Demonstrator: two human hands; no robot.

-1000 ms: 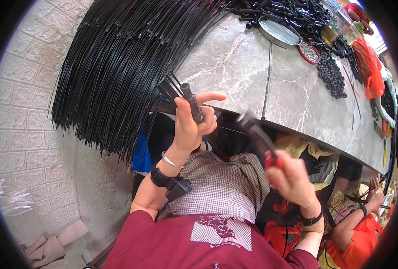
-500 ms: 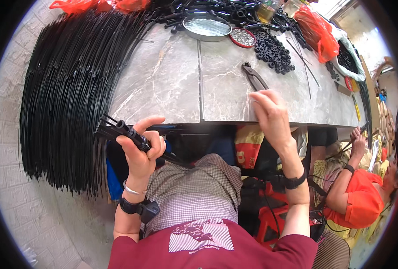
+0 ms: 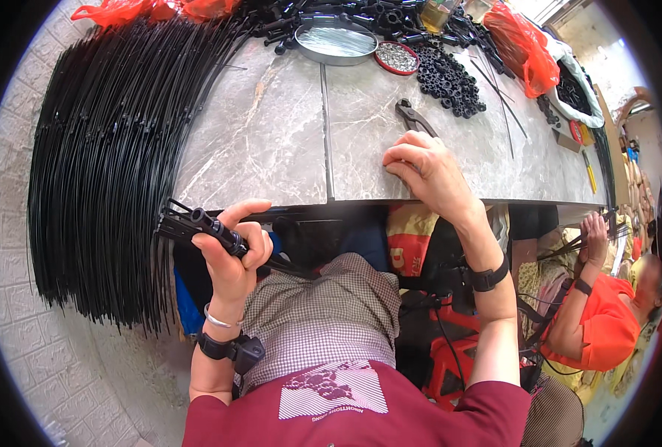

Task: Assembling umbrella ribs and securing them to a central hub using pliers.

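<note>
My left hand [image 3: 235, 257] is wrapped round a black tubular plastic piece [image 3: 219, 229] with several thin prongs at its far end. Its index finger is raised off the piece. Thin black strands trail from below this hand toward my lap. Over the table [image 3: 256, 149], my right hand [image 3: 434, 175] has thumb and fingertips pinched together; whatever may be between them is too small or hidden to name. Just beyond that hand lies a pair of dark metal pincers [image 3: 414, 118], its handles partly covered by my fingers.
A thick pile of long black rods [image 3: 100, 186] hangs over the table's left edge. Along the back are a round metal tin [image 3: 336, 56], a red-rimmed dish of small silvery pieces [image 3: 397, 58], small black rings [image 3: 450, 86] and black tubular parts [image 3: 398, 15]. At right sits a co-worker [image 3: 595, 324].
My right hand has moved left and slightly nearer the tabletop, its fingers turning down and inward. My left hand keeps its hold on the black tubular piece, almost unmoved.
</note>
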